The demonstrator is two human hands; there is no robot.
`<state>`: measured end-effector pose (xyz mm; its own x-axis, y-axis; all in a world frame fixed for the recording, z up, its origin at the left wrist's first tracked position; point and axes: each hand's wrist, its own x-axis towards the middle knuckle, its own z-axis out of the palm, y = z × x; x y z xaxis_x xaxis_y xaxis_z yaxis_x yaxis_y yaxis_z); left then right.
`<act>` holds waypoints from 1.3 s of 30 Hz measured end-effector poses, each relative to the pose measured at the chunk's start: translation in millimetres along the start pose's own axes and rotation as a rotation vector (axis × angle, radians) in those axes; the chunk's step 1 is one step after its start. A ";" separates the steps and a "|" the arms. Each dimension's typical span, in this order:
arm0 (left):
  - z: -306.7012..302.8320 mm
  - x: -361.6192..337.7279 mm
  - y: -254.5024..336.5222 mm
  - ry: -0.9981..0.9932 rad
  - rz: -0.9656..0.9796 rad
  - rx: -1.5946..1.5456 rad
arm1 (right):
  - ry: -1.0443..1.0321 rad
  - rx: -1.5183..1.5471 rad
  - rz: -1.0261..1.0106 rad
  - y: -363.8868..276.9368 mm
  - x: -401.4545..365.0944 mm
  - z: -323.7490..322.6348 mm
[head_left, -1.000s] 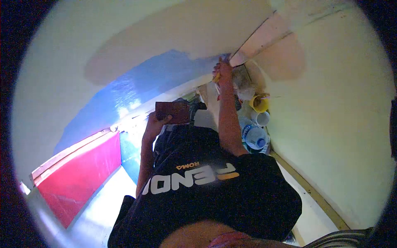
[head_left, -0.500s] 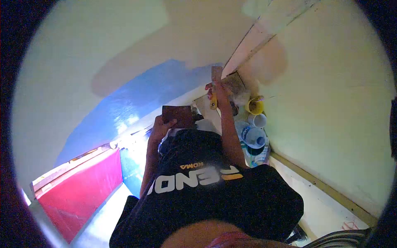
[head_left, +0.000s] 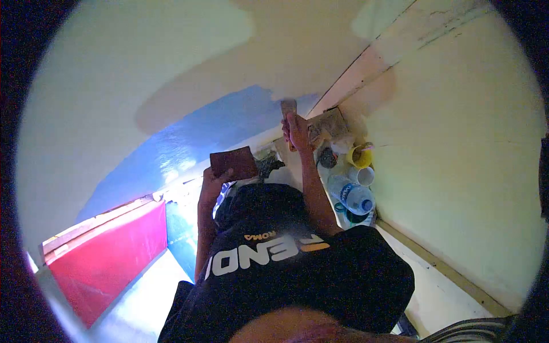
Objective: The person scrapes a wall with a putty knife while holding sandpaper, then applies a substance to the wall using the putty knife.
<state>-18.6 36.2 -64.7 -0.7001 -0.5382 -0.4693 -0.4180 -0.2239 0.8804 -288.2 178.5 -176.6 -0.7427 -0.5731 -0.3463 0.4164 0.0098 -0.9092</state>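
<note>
Right hand (head_left: 297,130) gripping putty knife (head_left: 288,107), blade sticking up beyond the knuckles against blue wall patch (head_left: 217,123), left hand (head_left: 213,180) clasping brown board (head_left: 233,162) just above its fingers.

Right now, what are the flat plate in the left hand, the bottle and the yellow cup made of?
Plate in left hand: thin, flat, matte brown; wood or rusty metal, cannot tell. Bottle: clear glossy plastic, see-through, blue cap. Yellow cup: probably plastic, even opaque colour, stained rim.
</note>
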 end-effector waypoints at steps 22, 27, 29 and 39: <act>-12.9 -17.4 -0.3 0.180 -0.153 -0.319 | -0.024 0.219 0.032 13.5 15.7 18.4; -24.5 -16.5 -4.9 0.147 -0.130 -0.126 | -0.068 0.226 -0.180 15.9 23.0 19.4; -23.3 -15.1 1.3 0.162 -0.087 -0.287 | -0.048 0.180 -0.030 56.1 32.7 5.3; -17.2 -23.0 8.1 0.232 -0.037 -0.450 | -0.038 0.045 -0.047 32.4 26.6 7.8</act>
<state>4.1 32.8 -45.6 -0.5216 -0.6781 -0.5178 -0.1132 -0.5466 0.8297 -290.3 157.2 -213.5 -0.7422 -0.6024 -0.2936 0.4052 -0.0544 -0.9126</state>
